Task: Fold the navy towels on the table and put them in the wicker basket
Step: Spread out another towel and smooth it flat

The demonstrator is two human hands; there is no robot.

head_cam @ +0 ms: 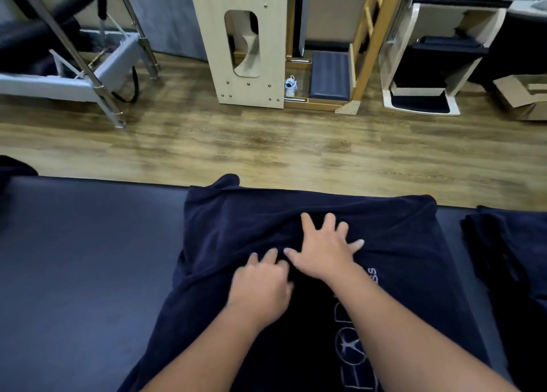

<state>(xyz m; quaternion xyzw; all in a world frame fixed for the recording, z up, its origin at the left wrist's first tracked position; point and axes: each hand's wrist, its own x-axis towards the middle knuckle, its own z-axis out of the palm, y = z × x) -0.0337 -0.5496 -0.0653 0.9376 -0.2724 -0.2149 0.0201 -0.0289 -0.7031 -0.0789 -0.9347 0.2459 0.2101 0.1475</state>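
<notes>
A navy towel (251,222) with pale embroidered lettering lies spread on the dark padded table (88,258), reaching its far edge. My right hand (322,249) lies flat on the towel's middle with fingers spread wide. Just beside it, my left hand (260,285) rests on the towel with fingers slightly bent, touching the cloth. A fold ridge runs across the towel near my fingertips. More navy towels (509,252) lie bunched at the table's right side. No wicker basket is in view.
Beyond the table's far edge is a wooden floor (266,142). Along the back stand a grey metal exercise frame (88,74), a pale wooden unit (248,51), a ladder-like wooden frame (370,36) and a cardboard box (524,98). Dark cloth (14,169) shows at far left.
</notes>
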